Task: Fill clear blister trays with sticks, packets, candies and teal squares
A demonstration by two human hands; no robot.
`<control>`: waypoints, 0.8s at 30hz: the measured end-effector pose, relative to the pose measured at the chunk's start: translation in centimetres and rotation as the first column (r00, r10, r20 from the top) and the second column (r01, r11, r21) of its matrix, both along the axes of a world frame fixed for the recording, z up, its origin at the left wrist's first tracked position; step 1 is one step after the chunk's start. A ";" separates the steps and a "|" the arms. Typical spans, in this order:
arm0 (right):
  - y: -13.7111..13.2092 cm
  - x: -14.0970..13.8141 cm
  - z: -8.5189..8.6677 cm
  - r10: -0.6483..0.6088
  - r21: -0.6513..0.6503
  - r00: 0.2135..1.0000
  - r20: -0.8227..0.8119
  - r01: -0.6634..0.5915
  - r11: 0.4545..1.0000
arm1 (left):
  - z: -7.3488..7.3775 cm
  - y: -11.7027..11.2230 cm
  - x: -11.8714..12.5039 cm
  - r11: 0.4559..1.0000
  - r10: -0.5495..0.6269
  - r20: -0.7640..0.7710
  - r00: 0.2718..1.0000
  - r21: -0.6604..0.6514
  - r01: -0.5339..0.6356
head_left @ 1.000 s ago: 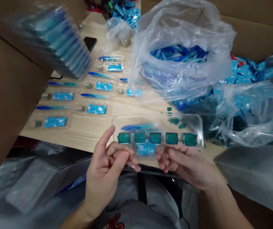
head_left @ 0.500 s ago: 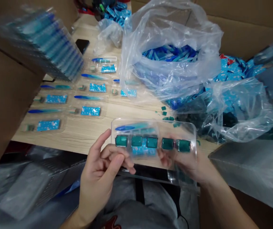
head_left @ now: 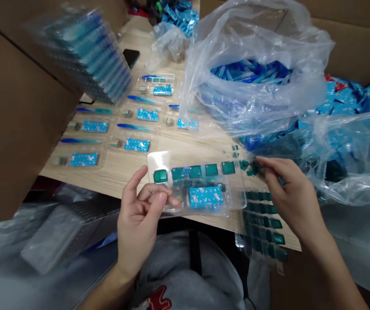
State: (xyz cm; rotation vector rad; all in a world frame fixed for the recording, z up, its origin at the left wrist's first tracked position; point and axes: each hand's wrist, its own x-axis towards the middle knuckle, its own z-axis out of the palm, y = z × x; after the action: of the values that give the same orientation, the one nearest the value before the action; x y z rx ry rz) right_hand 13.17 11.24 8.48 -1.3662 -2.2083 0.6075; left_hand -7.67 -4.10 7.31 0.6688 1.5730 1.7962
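Head view: left hand (head_left: 139,215) pinches the clear tray (head_left: 159,158) near its lower left corner, thumb against fingers. Tray sits right of that hand, above the near edge of the surface (head_left: 172,144). Right hand (head_left: 293,191) is off the tray's right side, thumb and index nearly together at the loose green pieces (head_left: 244,165); can't tell if it grips one. Tray is transparent, rounded corners, with five dark-edged green rectangles (head_left: 195,172) in a row. Blue patterned packet (head_left: 206,196) shows below the row.
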 end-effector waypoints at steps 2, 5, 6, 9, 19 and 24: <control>-0.2 -0.5 0.0 0.010 -0.177 0.994 -0.109 -0.029 0.984 | -0.7 0.0 0.4 0.999 0.017 -0.084 0.996 -0.037 -0.020; -0.4 -0.9 -0.3 0.008 -0.375 0.986 -0.166 -0.071 0.924 | -2.0 -0.2 1.0 0.989 0.050 -0.258 0.965 -0.125 -0.084; -0.5 -1.0 -0.5 0.009 -0.388 0.986 -0.166 -0.074 0.919 | -2.4 -0.3 1.1 0.982 0.041 -0.337 0.941 -0.158 -0.099; -0.7 -1.2 -1.1 0.024 -0.374 0.992 -0.123 -0.069 0.925 | -3.5 -0.7 1.0 0.965 -0.045 -0.583 0.812 -0.236 -0.116; -1.3 -3.0 -2.3 0.374 -0.197 0.927 -0.005 -0.368 0.909 | -5.1 -0.8 -0.2 0.924 -0.339 -0.585 0.736 -0.356 0.143; -2.0 -2.7 -2.3 0.425 -0.103 0.896 0.131 -0.414 0.904 | -6.0 -1.4 -0.6 0.888 -0.443 -0.579 0.685 -0.389 0.245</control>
State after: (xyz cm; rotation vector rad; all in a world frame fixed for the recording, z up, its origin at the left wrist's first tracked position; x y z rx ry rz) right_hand 10.49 9.25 6.14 -0.9921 -2.6573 0.7602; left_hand -8.29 -5.49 1.34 1.4632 1.9205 1.0498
